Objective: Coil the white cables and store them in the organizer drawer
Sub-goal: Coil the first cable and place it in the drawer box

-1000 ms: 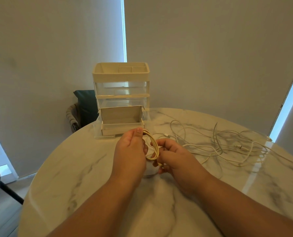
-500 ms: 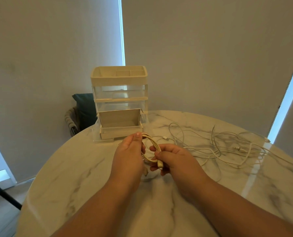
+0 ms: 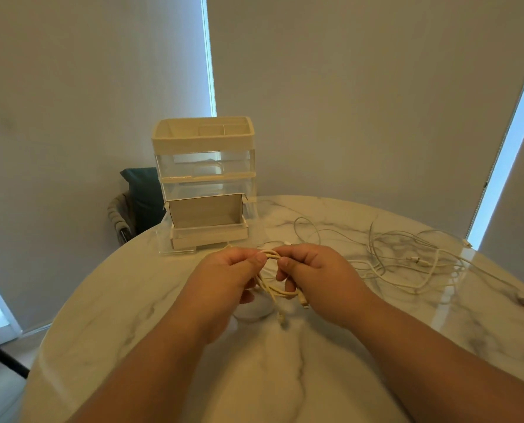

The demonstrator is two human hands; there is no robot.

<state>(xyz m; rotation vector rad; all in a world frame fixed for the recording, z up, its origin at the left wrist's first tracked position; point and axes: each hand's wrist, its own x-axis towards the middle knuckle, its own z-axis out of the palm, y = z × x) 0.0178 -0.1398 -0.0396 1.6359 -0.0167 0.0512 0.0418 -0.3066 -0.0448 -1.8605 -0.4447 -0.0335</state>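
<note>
Just in front of the open drawer [image 3: 208, 233], the coil [image 3: 272, 290] is held above the table [image 3: 126, 300], left hand [image 3: 230, 276] and right hand [image 3: 312, 270] each pinching its top strands. A second ago it stood as a round loop; now it is squeezed into a narrow bundle, plug ends dangling. This cable looks wound and ready for the drawer, while the loose cables [image 3: 407, 257] wait to the right

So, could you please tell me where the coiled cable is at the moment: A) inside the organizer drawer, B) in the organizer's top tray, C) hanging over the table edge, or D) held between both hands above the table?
D: the left hand and the right hand both pinch the coiled cable above the table, in front of the organizer.
</note>
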